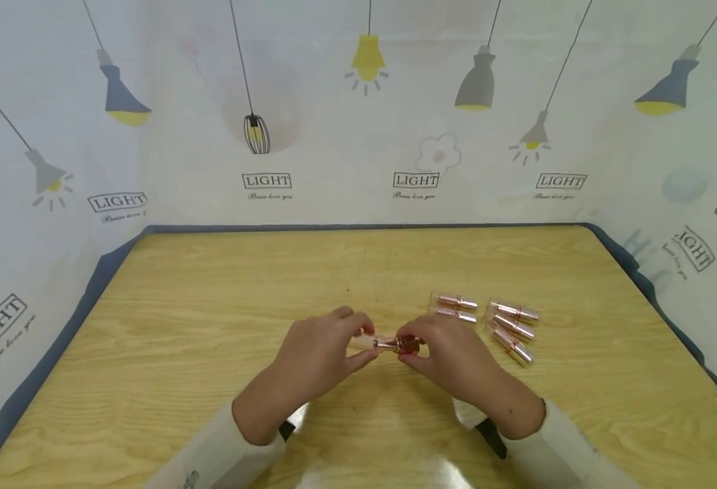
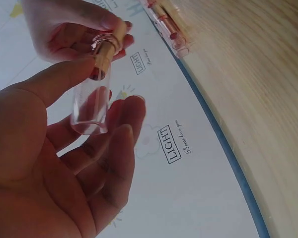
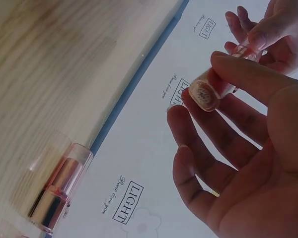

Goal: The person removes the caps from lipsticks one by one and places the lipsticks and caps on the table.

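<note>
You pinch the lipstick tube from both ends, so both grips are closed on it. Your left hand has thumb and fingertips at its clear cap; your right hand pinches the rose-gold base, the remaining fingers loosely bent away from it. The tube lies roughly level between your hands, over the middle of the wood-grain table; how far the cap sits on is hard to judge here. Your forearms slant inward from the near corners, white sleeves ending short of the wrists. Near your right hand lie two capped tubes just beyond it and three more tubes to its right.
</note>
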`<state>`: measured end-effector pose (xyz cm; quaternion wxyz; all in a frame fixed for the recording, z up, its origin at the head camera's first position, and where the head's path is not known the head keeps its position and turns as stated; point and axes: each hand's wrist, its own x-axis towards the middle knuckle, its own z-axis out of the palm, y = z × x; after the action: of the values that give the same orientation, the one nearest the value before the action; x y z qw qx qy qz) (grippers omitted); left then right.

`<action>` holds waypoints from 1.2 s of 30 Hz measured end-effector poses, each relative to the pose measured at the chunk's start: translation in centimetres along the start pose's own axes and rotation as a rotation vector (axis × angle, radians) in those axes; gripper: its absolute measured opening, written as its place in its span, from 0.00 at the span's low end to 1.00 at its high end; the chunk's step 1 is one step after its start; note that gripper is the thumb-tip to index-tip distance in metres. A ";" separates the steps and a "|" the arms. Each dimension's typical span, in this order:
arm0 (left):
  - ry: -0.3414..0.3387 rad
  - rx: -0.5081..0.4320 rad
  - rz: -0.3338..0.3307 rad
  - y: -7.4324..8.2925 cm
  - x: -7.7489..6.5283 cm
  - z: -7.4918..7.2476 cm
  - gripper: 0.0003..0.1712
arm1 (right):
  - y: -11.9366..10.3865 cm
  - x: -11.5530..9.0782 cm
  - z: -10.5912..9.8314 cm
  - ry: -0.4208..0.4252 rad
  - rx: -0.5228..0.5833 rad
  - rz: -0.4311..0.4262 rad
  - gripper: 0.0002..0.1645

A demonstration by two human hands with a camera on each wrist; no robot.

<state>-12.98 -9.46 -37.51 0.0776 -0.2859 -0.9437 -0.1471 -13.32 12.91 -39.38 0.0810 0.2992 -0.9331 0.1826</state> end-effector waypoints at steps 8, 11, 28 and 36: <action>-0.016 0.009 -0.027 0.0 0.0 -0.3 0.16 | 0.7 0.2 0.1 -0.050 0.036 0.059 0.12; -0.027 -0.003 -0.036 0.0 0.0 -0.3 0.16 | 1.1 0.3 0.3 -0.060 0.055 0.081 0.12; -0.007 -0.007 -0.038 0.0 0.2 -0.2 0.15 | 3.8 0.6 1.1 -0.185 0.265 0.160 0.09; -0.021 -0.004 -0.059 -0.1 0.1 0.0 0.15 | 4.2 0.6 1.3 -0.208 0.255 0.173 0.09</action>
<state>-13.07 -9.48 -37.46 0.0628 -0.2597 -0.9522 -0.1479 -16.34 15.21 -41.67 -0.0704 0.2427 -0.9280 0.2736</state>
